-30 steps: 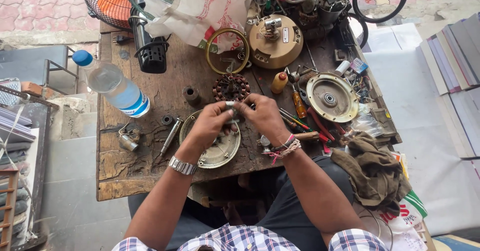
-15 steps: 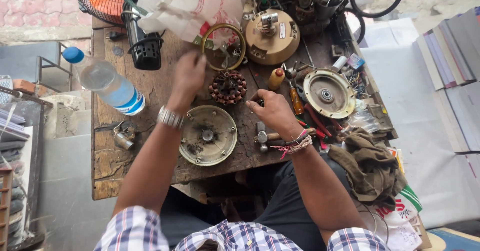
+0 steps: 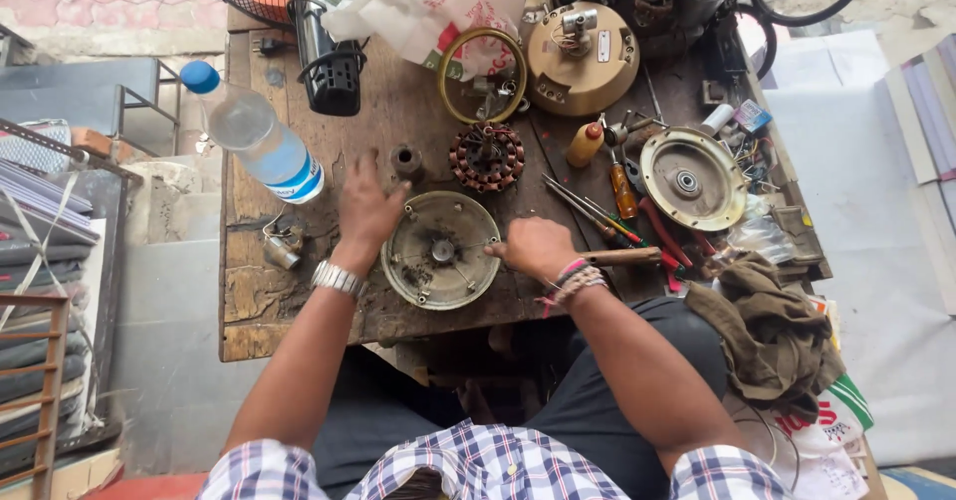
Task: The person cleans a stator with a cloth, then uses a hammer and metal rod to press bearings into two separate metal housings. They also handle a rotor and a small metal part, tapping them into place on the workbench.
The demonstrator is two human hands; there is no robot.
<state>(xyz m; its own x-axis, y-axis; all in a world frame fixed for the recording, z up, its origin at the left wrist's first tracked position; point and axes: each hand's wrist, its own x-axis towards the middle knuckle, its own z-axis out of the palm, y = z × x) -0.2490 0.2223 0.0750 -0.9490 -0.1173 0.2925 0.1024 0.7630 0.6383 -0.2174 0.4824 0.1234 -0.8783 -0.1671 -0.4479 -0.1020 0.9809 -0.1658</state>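
Observation:
A round, dirty metal motor cover (image 3: 428, 279) lies on the worn wooden table (image 3: 299, 306) in front of me. My left hand (image 3: 368, 206) rests flat on the table at the cover's upper left rim, fingers spread, holding nothing. My right hand (image 3: 538, 249) is at the cover's right rim, closed around a wooden-handled tool (image 3: 625, 256) whose handle sticks out to the right. The tool's working end is hidden by my fingers. A copper-wound stator (image 3: 486, 156) and a small dark bushing (image 3: 405, 159) lie just beyond the cover.
A water bottle (image 3: 261, 139) lies at the left. At the back are a brass ring (image 3: 483, 74) and a beige motor housing (image 3: 583, 57). A second round cover (image 3: 692, 179), screwdrivers (image 3: 597, 211), a small bottle (image 3: 586, 143) and a brown rag (image 3: 772, 326) crowd the right.
Both hands first held a small part above the cover. The left hand then reached far toward the brass ring and has come back beside the cover. The right hand now grips the wooden-handled tool.

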